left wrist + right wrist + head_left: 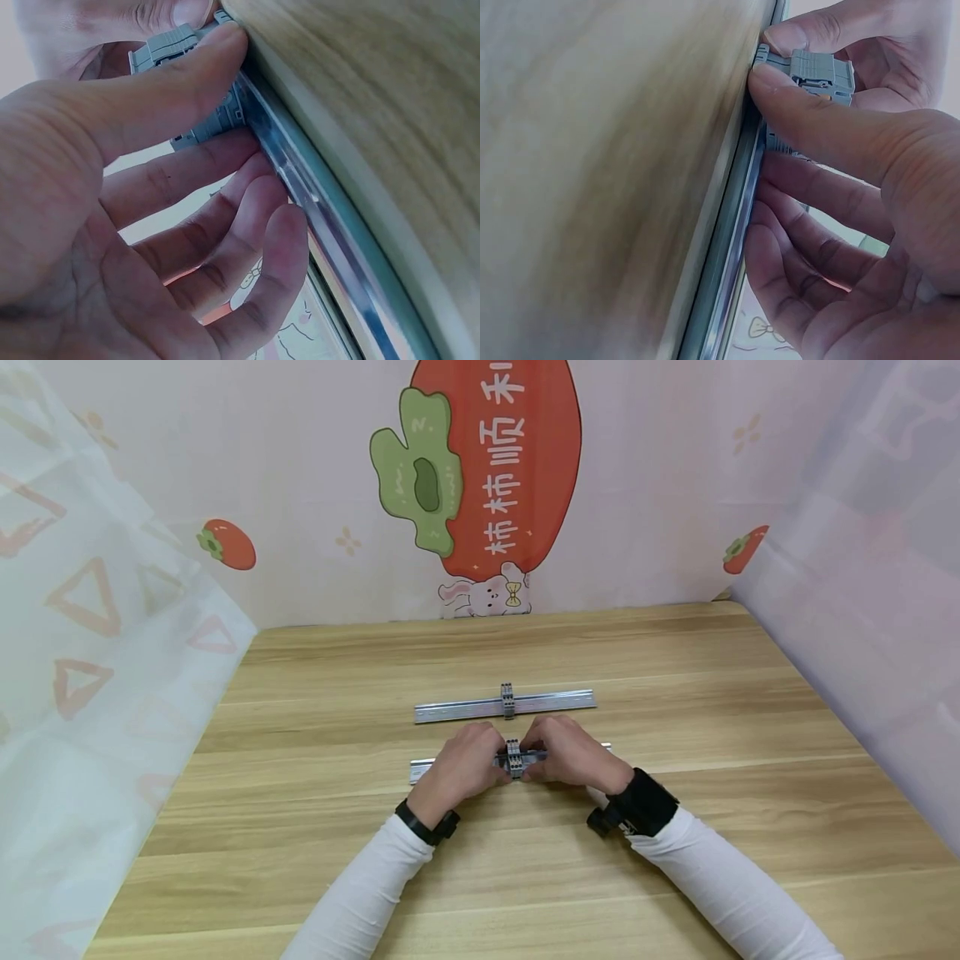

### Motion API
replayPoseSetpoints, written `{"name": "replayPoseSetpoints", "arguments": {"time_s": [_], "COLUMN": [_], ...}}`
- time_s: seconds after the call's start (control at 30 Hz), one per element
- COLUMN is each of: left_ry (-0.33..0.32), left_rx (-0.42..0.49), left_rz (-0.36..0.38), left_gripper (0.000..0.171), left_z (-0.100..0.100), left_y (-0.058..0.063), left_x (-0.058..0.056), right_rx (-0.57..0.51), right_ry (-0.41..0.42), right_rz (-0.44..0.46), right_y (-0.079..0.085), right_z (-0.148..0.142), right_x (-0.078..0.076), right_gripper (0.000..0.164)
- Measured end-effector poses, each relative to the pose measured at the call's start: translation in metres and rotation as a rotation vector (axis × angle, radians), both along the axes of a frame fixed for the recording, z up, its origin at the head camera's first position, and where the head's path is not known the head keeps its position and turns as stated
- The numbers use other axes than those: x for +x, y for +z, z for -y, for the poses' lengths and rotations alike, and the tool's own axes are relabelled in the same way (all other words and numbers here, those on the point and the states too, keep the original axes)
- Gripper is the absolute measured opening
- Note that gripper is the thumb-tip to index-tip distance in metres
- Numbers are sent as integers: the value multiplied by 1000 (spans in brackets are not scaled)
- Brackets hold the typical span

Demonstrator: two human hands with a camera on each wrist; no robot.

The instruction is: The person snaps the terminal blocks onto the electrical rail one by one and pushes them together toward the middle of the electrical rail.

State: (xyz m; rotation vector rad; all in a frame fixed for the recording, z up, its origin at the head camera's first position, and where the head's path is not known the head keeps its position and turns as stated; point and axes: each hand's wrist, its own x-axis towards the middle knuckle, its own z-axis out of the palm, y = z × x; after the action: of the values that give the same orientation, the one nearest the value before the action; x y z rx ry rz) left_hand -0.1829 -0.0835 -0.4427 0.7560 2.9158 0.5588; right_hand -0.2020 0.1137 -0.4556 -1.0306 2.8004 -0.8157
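A small group of grey terminal blocks (513, 760) sits at the middle of the nearer metal DIN rail (422, 770). From the left, my left hand (468, 760) pinches the blocks between thumb and index finger. My right hand (573, 753) does the same from the right. In the left wrist view the blocks (169, 46) show behind the thumb, and the other fingertips lie along the rail (337, 236). The right wrist view shows both thumbs at the foot of the blocks (821, 69), right by the rail edge (731, 225). My palms hide part of the rail.
Just beyond my hands, a second DIN rail (465, 711) lies on the wooden table (315, 877), with grey terminal blocks (507, 700) near its middle. A printed curtain (300, 460) stands along the back edge, and pale cloth (97, 610) hangs at the left.
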Motion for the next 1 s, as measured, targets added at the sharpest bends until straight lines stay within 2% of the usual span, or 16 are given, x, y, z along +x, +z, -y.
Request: {"name": "replayPoseSetpoints", "arguments": {"time_s": [0.2,0.4,0.67,0.87,1.0], "left_ry": [-15,5,74,75,77], "left_rx": [-7,-70,-162,-197,-215], "left_rz": [12,12,113,156,183], "left_gripper": [22,25,33,20,22], "left_z": [2,6,17,29,36], "left_y": [1,4,14,19,22], "left_x": [0,0,0,-3,-5], "right_rx": [15,68,167,221,246], "right_ry": [-4,1,9,24,28], "right_rz": [22,41,59,70,90], "right_y": [2,7,13,20,25], "right_z": [-1,-5,-14,-27,-38], "right_x": [1,0,-6,-10,-13], "right_gripper": [31,34,30,27,25]}}
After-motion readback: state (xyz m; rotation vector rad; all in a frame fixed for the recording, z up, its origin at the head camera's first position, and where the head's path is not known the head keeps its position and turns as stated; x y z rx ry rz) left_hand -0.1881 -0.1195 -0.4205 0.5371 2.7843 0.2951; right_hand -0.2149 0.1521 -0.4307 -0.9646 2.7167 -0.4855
